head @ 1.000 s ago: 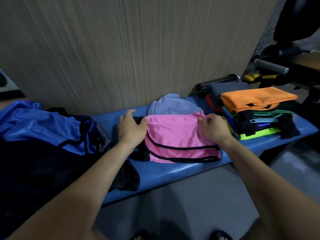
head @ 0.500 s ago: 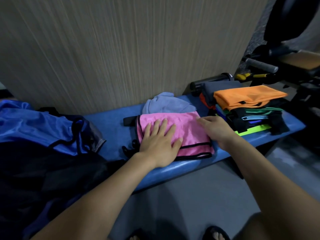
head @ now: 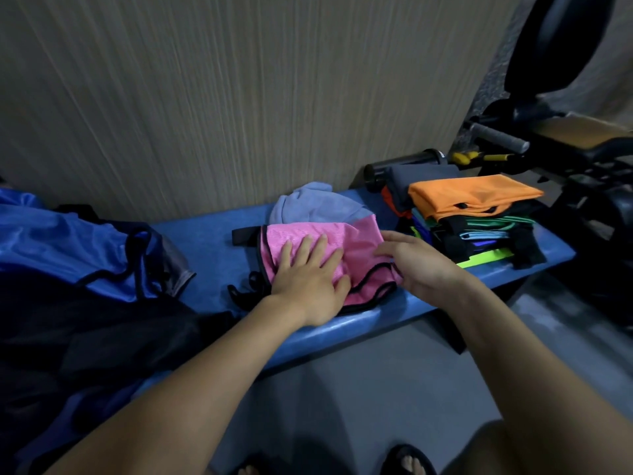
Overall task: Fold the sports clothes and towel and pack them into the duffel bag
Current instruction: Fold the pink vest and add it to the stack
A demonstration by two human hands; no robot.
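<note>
From my feed, the far left of the blue padded counter [head: 205,241] is heaped with a shiny blue garment [head: 65,241] trimmed in black, lying over a dark mass of black fabric [head: 102,337]; I cannot tell whether that is the duffel bag. Behind everything runs a wall of pale wood-grain panelling [head: 239,80]. Near the middle of the counter lies the pink garment [head: 359,238] with black piping, partly folded. My left hand [head: 308,279] presses flat on it, fingers straight and spread, gripping nothing. Just behind the pink piece sits a crumpled grey-blue towel [head: 308,204]. My right hand [head: 421,262] rests at the pink garment's right edge, fingers loosely extended over the fabric; I cannot tell whether they pinch it. Further right stands a stack of folded clothes [head: 479,234], orange on top, black, green and lime below. Beyond it, dark gym equipment [head: 565,138] fills the right side. Grey floor [head: 359,389] lies below the counter.
</note>
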